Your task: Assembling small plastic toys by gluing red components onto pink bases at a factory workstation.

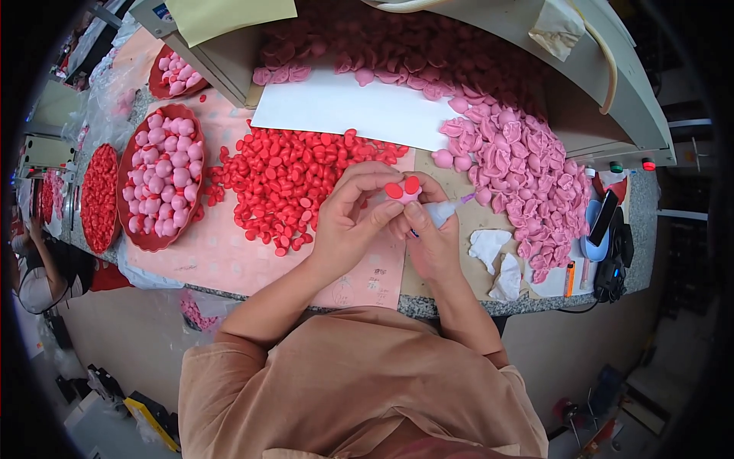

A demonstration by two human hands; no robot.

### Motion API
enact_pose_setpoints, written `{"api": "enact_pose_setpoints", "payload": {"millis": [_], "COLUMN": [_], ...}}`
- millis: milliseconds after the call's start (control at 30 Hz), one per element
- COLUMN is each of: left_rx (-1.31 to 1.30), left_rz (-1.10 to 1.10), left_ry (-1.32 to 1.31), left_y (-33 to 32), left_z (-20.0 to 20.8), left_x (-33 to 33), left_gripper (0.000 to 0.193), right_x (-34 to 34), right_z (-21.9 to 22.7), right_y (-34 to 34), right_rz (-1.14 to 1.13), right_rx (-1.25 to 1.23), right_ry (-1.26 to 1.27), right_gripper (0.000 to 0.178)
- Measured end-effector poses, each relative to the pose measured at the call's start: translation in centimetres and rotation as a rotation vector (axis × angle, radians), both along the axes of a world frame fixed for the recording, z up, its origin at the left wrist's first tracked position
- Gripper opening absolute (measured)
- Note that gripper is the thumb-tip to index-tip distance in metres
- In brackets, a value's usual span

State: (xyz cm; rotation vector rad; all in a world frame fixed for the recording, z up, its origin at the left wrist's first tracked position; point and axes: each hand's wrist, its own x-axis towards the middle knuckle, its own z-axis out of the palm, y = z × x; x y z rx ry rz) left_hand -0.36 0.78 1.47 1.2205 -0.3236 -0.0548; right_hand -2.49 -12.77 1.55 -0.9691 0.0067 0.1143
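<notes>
A small pink piece (410,197) with two red oval parts on it is pinched in the fingertips of my left hand (348,222). My right hand (434,249) is closed around a small translucent squeeze bottle (441,213), whose thin purple tip points right, away from the piece. Fingers of my right hand also come up against the pink piece, and the two hands meet there. Just left of my left hand spreads a heap of small red parts (279,183). A large pile of pink moulded pieces (520,176) lies beyond my right hand.
Left on the bench, a red scalloped tray (127,233) holds pink-and-red pieces beside a tray of red parts (99,199). White paper (344,107) lies under a grey machine housing (642,92). Crumpled tissues (488,249), an orange marker (569,278) and a phone (603,217) are on the right.
</notes>
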Motion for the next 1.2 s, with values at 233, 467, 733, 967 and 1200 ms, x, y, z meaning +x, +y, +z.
{"api": "enact_pose_setpoints", "payload": {"millis": [233, 467, 733, 967, 1200], "left_rx": [0.075, 0.281, 0.334, 0.364, 0.027], "left_rz": [0.081, 0.171, 0.189, 0.195, 0.013], "left_ry": [0.004, -0.166, -0.206, -0.256, -0.036], "left_y": [-0.1, 0.1, 0.0, 0.1, -0.3], "left_z": [-0.2, -0.3, -0.8, -1.1, -0.8], "left_x": [0.0, 0.2, 0.0, 0.1, 0.2], "left_gripper": [0.031, 0.034, 0.032, 0.030, 0.034], "right_x": [0.3, 0.6, 0.3, 0.1, 0.1], "right_z": [0.3, 0.8, 0.4, 0.1, -0.2], "right_y": [-0.1, -0.5, -0.3, -0.2, -0.2], "right_rz": [0.045, 0.067, -0.009, -0.019, -0.043], "right_rx": [0.124, 0.066, 0.010, 0.000, 0.047], "right_ry": [0.081, 0.082, 0.030, 0.039, 0.000], "right_gripper": [0.040, 0.038, 0.037, 0.040, 0.035]}}
